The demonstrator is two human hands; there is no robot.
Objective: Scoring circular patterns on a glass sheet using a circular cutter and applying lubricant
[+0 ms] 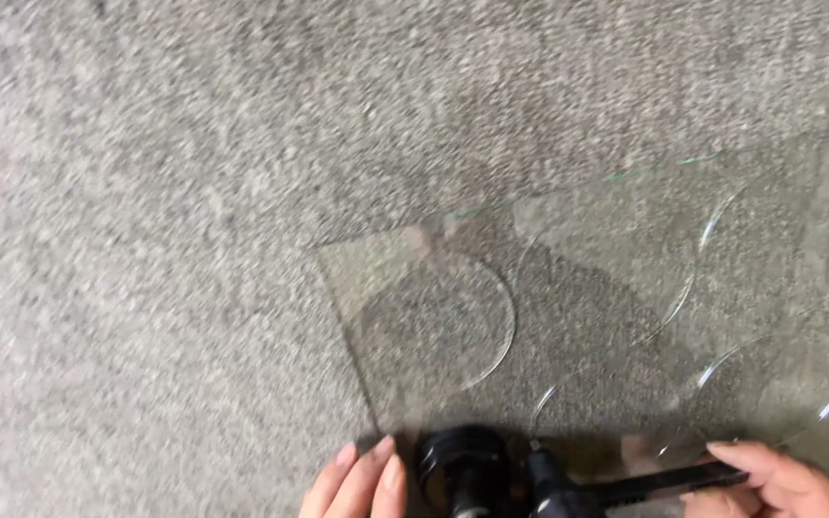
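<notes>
Glass sheet [626,288] lay on carpet [146,192]; black cutter [549,480] at its near edge, arm pointing right, right hand [784,480] gripping it; left hand [362,480] loosely open beside base.

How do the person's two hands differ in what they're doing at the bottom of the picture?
The left hand rests with fingers stretched flat near the glass sheet's corner, beside the black round knob, gripping nothing. The right hand curls around the tool's black bar handle. The left hand lies over carpet; the right lies over the glass. Both are bare and sit at the frame's lower edge.
</notes>
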